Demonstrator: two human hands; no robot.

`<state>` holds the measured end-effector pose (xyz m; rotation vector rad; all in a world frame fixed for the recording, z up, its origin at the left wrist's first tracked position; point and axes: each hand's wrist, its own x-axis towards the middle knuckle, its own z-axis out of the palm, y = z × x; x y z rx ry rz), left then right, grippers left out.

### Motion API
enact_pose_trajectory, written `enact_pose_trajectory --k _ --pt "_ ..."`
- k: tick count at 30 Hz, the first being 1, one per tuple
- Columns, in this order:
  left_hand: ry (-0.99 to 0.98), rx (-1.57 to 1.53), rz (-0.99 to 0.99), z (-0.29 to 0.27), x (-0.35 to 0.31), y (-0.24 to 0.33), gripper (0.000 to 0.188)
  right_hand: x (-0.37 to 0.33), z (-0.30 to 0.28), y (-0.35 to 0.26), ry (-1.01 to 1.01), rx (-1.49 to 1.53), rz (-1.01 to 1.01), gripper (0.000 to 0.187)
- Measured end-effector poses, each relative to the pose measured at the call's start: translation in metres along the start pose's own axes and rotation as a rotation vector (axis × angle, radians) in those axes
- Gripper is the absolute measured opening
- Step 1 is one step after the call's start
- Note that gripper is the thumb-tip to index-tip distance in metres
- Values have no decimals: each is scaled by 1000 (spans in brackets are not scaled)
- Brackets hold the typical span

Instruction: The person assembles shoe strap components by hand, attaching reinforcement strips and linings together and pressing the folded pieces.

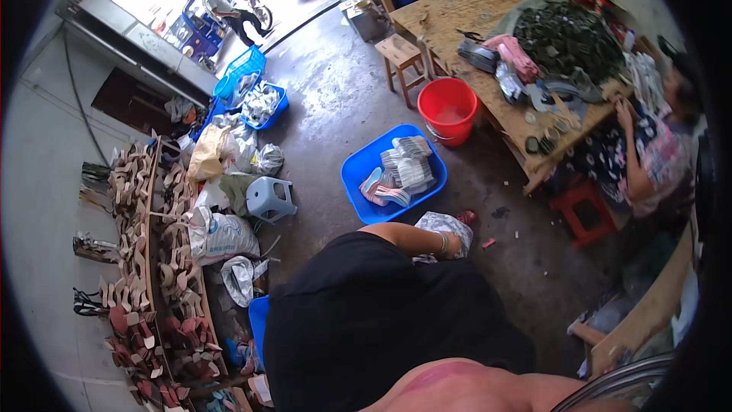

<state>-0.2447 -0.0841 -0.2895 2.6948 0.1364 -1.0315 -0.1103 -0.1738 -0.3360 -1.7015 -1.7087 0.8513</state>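
A bare forearm comes out of my black clothing toward the right, with a bracelet at its wrist. At its end is my left hand (pixel 455 245), against a grey-and-white patterned cloth (pixel 438 223); its fingers are too hidden to tell whether it holds anything. Just beyond the cloth a red shoe (pixel 467 217) shows on the floor. Bare skin with a reddish patch fills part of the lower edge, very close. My right hand does not show. In front of me stands a blue basin (pixel 352 175) holding stacks of pale shoe insoles (pixel 412 160) and several pink-and-blue ones.
A red bucket (pixel 448 114) stands beside a wooden stool (pixel 398 49). The large worktable (pixel 450 11) bears a dark heap of pieces (pixel 568 38); a person (pixel 659 160) sits there on a red stool (pixel 583 210). Left are a grey-blue stool (pixel 271 198), sacks (pixel 225 235) and shelves of shoe parts (pixel 133 244).
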Motion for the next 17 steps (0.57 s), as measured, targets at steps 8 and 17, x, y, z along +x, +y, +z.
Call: enact_pose_trajectory --k 8,17 --pt "191 -225 60 37 -42 117 29 -183 36 22 207 66 190 13" --pt "-414 -582 410 -17 -29 208 39 -472 185 -57 921 440 1129 17"
